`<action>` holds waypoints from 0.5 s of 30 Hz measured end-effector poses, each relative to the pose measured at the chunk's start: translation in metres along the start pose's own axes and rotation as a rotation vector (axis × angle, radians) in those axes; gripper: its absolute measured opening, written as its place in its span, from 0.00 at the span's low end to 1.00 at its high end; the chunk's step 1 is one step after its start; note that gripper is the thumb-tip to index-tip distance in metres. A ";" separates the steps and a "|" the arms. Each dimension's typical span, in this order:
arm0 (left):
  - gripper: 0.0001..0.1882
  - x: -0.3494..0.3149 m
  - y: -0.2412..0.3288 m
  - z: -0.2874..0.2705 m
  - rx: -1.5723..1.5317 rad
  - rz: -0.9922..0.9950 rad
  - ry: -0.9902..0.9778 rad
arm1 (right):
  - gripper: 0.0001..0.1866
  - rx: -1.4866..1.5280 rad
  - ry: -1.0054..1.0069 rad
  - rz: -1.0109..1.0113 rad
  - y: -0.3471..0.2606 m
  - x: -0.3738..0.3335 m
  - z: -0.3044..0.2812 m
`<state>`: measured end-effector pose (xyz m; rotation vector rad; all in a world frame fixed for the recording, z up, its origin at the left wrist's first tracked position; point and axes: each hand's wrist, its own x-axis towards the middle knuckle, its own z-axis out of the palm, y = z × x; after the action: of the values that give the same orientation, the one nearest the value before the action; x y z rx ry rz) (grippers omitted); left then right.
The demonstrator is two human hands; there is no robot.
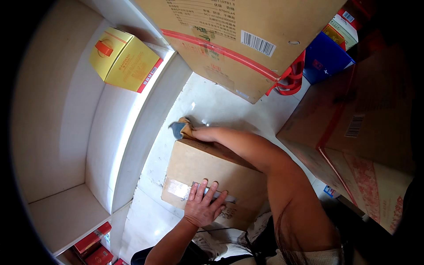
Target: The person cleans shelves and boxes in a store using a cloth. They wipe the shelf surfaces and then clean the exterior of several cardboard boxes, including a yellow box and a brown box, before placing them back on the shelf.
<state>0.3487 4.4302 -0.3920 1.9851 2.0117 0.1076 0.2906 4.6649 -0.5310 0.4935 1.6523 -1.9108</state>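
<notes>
A closed brown cardboard box (183,161) stands on the floor in front of me. My left hand (205,204) lies flat on its upper face, fingers spread, beside a strip of shiny clear tape. My right arm reaches across the box to its far left corner. There my right hand (202,134) grips a crumpled cloth (180,128), blue-grey and brown, at the box's far edge. The fingers of that hand are mostly hidden by the cloth.
White shelving (145,110) runs along my left, with a yellow gift box (128,62) on it and red boxes (93,245) lower down. A tall carton (221,53) stands ahead, with a blue box (327,55) beside it. More red-taped cartons (353,132) stand at right.
</notes>
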 end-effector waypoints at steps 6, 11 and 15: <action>0.24 0.003 0.002 -0.004 -0.003 0.010 0.012 | 0.35 0.136 0.087 0.138 0.090 -0.073 -0.005; 0.24 0.004 0.004 -0.005 -0.019 0.014 0.038 | 0.32 0.038 0.058 0.405 0.194 -0.125 -0.011; 0.24 0.008 0.005 -0.008 -0.035 0.036 0.038 | 0.44 0.036 0.214 0.394 0.228 -0.143 -0.006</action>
<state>0.3511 4.4395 -0.3843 2.0133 1.9836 0.1884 0.5437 4.6764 -0.6220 0.9882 1.5122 -1.6408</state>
